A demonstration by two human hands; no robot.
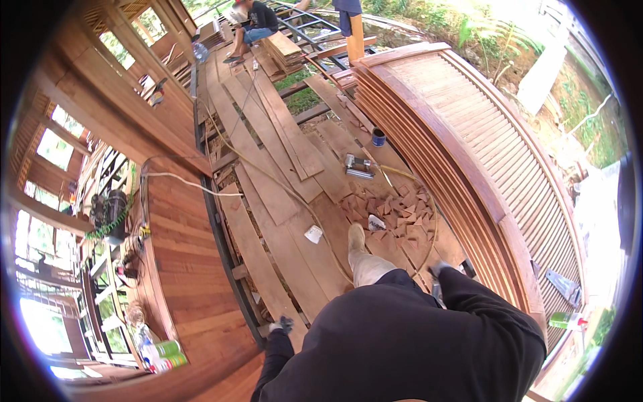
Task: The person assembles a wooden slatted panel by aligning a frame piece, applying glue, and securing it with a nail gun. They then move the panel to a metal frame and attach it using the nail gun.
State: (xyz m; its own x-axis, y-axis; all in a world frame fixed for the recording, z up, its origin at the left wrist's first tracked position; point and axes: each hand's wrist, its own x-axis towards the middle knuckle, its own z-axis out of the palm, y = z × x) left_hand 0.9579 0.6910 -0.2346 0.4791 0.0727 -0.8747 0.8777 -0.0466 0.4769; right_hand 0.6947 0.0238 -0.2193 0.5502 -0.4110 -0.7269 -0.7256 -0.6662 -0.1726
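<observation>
- Long reddish plank (264, 268) is lying flat beside left hand (284, 325).
- Left hand gloved; grip cannot be told.
- Right hand (439, 269) gloved, closed on a tool (437, 292).

From my head the one fisheye view looks steeply down past my chest onto the planks (268, 174), edges bending outward.

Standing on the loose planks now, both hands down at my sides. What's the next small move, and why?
Probably step the forward foot past the wood offcuts toward the nail gun lying on the planks. The left hand and right hand hang gloved, apparently with nothing in them, and that tool is the nearest one ahead. Mind the hose across the boards and the gaps between them.
</observation>
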